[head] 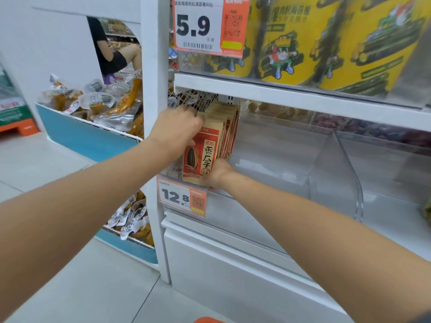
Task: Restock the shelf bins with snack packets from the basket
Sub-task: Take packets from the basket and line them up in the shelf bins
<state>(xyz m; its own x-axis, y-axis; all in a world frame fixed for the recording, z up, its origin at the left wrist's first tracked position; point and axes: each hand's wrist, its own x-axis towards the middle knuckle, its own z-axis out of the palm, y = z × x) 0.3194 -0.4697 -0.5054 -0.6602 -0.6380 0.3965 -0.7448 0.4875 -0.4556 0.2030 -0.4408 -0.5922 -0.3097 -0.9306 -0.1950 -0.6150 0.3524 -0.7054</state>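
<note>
A row of red and tan sunflower seed packets (211, 148) stands upright at the left end of a clear plastic shelf bin (310, 164). My left hand (178, 127) grips the top of the packets, fingers curled over their upper edges. My right hand (217, 174) presses against the lower right corner of the front packet, at the bin's front lip. The rest of that bin, to the right of the packets, holds nothing. An orange sliver (206, 320) at the bottom edge may be the basket; I cannot tell.
Orange price tags (182, 198) (198, 26) hang on the shelf fronts. Yellow canisters (291, 43) fill the shelf above. A white upright post (154, 89) bounds the shelf on the left. Beyond it are blue bins of bagged snacks (100, 106) and a seated person (112, 50).
</note>
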